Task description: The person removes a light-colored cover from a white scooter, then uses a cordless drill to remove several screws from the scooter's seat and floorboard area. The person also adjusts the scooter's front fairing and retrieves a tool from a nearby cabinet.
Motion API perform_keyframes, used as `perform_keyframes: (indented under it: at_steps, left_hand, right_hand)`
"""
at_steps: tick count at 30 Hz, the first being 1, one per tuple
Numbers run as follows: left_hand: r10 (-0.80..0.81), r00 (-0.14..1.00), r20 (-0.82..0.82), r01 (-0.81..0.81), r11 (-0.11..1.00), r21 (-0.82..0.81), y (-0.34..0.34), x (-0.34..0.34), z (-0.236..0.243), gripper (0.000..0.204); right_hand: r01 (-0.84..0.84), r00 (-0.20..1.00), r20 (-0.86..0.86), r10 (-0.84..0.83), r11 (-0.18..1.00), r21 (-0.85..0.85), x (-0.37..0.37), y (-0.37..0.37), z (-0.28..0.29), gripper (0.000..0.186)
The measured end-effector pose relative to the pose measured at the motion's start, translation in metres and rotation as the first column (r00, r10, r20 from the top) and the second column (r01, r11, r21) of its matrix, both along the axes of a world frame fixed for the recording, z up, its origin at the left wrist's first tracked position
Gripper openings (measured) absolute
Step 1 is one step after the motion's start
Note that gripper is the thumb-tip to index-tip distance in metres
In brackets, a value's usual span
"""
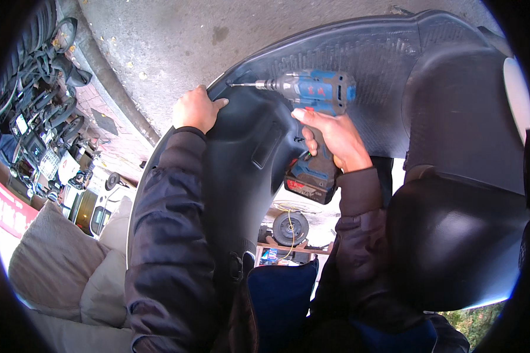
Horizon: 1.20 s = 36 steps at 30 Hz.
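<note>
At the far left, a row of parked scooters (47,156) is being shown along the curb, with a red sign (9,207) standing below it. Beneath these, a grey quilted cover (59,262) is being partly hidden by the dark left sleeve (174,217). The upper left edge of a black panel (235,150) is being grasped by the left hand (195,110), its thumb being laid on the inner face while the other fingers are being largely hidden. Just to the right of this thumb, the tip of a long bit (244,85) is being held against the panel, or very near it; actual contact cannot be told. The blue and grey drill (315,91) is being held level above the panel, its handle being enclosed by the right hand (338,138). Below the drill, a wheel (290,228) is being crossed by a yellow cord (292,242). Farther right, a ridged footboard (365,65) is being shown beyond the drill, and a glossy black seat (453,241) is being partly overlapped by the right sleeve (365,241).
</note>
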State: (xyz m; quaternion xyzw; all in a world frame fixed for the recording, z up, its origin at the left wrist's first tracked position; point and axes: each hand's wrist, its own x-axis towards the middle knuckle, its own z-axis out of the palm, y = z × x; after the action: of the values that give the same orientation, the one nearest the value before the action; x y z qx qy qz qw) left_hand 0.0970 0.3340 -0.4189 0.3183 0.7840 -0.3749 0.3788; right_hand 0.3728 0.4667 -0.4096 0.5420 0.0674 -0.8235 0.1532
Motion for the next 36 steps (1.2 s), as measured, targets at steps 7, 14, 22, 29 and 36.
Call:
perform_keyframes:
  at_steps: [7,14,22,29,36]
  left_hand:
    - [0.059,0.997,0.042,-0.061,0.997,0.056,0.003,-0.006,-0.002,0.056]
    - [-0.130,0.884,0.449,-0.125,0.860,0.495,0.011,0.063,-0.009,0.038]
    - [0.408,0.790,0.458,-0.553,0.795,0.247,-0.015,0.079,-0.026,0.022]
    - [0.596,0.713,0.369,-0.699,0.560,0.445,-0.033,0.132,-0.034,0.038]
    - [0.821,0.326,0.470,-0.771,-0.057,0.635,-0.041,0.272,0.007,0.034]
  right_hand:
    - [0.131,0.989,0.062,-0.133,0.991,0.038,0.044,-0.029,0.014,0.037]
    - [0.215,0.977,0.048,-0.210,0.961,-0.172,0.084,-0.040,0.023,0.035]
    - [0.091,0.996,-0.008,-0.091,0.996,-0.015,0.129,-0.046,0.008,0.036]
    - [0.019,0.999,-0.040,-0.003,0.920,0.392,0.122,-0.042,-0.015,0.034]
    - [-0.327,0.945,0.199,0.260,0.781,0.532,0.130,-0.045,-0.043,0.035]
